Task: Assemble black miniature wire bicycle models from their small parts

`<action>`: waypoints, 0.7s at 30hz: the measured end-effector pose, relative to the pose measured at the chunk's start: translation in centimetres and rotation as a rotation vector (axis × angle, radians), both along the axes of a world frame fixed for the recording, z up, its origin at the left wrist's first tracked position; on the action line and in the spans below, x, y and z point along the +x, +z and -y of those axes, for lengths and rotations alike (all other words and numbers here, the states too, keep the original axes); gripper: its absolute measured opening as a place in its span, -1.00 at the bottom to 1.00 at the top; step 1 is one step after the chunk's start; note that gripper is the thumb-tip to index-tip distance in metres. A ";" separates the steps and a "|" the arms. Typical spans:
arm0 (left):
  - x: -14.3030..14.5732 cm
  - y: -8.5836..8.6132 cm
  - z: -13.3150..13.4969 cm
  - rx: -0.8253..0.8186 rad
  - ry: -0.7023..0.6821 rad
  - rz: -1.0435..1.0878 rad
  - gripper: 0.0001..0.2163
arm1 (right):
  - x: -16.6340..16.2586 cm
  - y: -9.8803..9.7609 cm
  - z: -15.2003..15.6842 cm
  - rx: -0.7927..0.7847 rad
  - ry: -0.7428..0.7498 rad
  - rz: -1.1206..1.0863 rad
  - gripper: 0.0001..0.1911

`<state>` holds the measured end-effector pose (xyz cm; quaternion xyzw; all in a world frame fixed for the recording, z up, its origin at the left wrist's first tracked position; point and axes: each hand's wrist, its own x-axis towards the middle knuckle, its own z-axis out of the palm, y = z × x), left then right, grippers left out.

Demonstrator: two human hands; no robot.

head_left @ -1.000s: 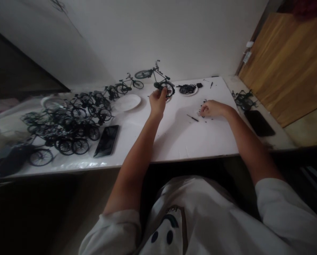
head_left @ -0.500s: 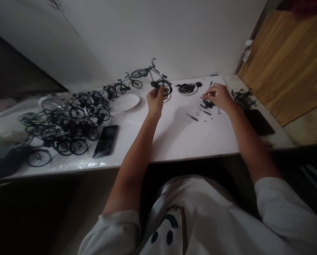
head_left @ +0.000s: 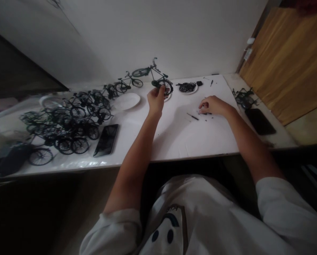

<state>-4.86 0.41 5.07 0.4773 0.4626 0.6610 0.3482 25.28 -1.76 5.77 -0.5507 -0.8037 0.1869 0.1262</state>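
Observation:
My left hand (head_left: 155, 101) pinches a dark miniature bicycle (head_left: 159, 76) by one wheel and holds it up above the table, tilted with its handlebar end raised. Low over the right part of the white table, my right hand (head_left: 213, 105) has its thumb and fingers curled together at the tabletop. Whatever is between those fingertips is too small to make out. Just left of them lies a thin dark screwdriver (head_left: 192, 116). Small dark parts are partly covered by the right hand. Behind it, a white plate (head_left: 192, 92) bears a heap of black parts (head_left: 187, 86).
Many miniature bicycles (head_left: 68, 120) crowd the table's left side, near an upright one (head_left: 128, 83) and a white plate (head_left: 128, 102). A phone (head_left: 106, 140) lies near the front edge. At right are a dark flat object (head_left: 260, 121), more dark parts (head_left: 244, 97) and a wooden board (head_left: 288, 63).
My right hand has come down toward the table and slightly nearer to me, now covering small parts that showed before. My left hand keeps the miniature bicycle in nearly the same place.

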 end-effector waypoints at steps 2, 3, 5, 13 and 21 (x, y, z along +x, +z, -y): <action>0.1 0.1 0.1 -0.001 -0.003 -0.007 -0.64 | -0.8 -0.1 0.3 -0.010 0.031 -0.033 -0.68; 0.2 0.1 0.2 -0.005 -0.005 -0.009 -0.65 | -1.2 -0.1 0.6 -0.018 0.048 -0.040 -0.67; 0.3 0.1 0.3 -0.020 -0.009 -0.002 -0.66 | -2.0 -0.1 1.1 -0.029 0.083 -0.026 -0.69; 0.8 -0.4 0.4 -0.042 -0.037 0.024 -0.62 | -2.9 -0.5 1.9 -0.142 0.138 0.002 -0.71; -3.0 0.3 -1.6 0.027 0.061 0.036 -0.50 | -2.9 0.2 2.0 -0.041 0.094 0.051 -0.83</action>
